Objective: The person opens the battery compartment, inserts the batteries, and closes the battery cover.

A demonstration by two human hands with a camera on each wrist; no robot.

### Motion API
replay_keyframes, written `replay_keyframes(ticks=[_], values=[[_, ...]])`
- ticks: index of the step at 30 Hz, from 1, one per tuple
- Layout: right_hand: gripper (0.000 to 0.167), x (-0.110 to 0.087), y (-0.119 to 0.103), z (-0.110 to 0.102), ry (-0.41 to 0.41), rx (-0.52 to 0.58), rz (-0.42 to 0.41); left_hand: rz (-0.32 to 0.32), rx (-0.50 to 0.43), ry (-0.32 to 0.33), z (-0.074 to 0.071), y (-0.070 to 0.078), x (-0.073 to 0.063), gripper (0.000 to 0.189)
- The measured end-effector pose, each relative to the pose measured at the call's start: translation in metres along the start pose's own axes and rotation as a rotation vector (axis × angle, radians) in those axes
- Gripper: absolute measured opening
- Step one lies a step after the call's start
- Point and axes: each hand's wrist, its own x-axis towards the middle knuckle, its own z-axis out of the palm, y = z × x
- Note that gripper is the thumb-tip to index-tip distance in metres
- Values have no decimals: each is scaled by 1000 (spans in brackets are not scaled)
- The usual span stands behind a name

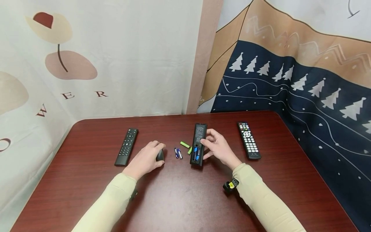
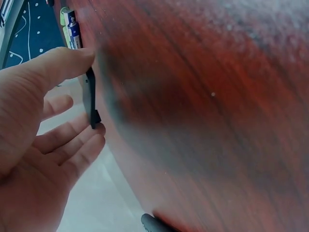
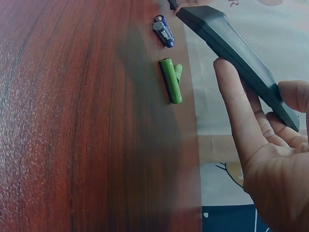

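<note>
My right hand (image 1: 218, 148) holds a black remote control (image 1: 200, 132) raised off the table, its back turned toward the head camera. Its battery compartment is uncovered, and blue batteries (image 1: 196, 154) lie inside. Between thumb and fingers my left hand (image 1: 145, 161) pinches a dark battery cover (image 2: 91, 96), apart from the remote. On the table between the hands lie two blue-and-silver batteries (image 1: 178, 153) and two green batteries (image 1: 185, 144). In the right wrist view the remote (image 3: 241, 53) shows from its side, so its compartment is hidden there.
A second black remote (image 1: 126, 147) lies left of my left hand. To the right of my right hand is another remote (image 1: 249, 140) with white buttons. The reddish-brown table (image 1: 179, 199) ends at printed curtains (image 1: 130, 64) behind.
</note>
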Motion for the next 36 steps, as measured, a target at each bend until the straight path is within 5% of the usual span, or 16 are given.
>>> replay_keyframes(ticks=[19, 36], values=[[37, 1, -1, 1, 4, -13, 18, 139, -35, 147, 4, 13, 4, 50], [36, 3, 3, 5, -9, 20, 10, 255, -83, 213, 8, 24, 8, 46]])
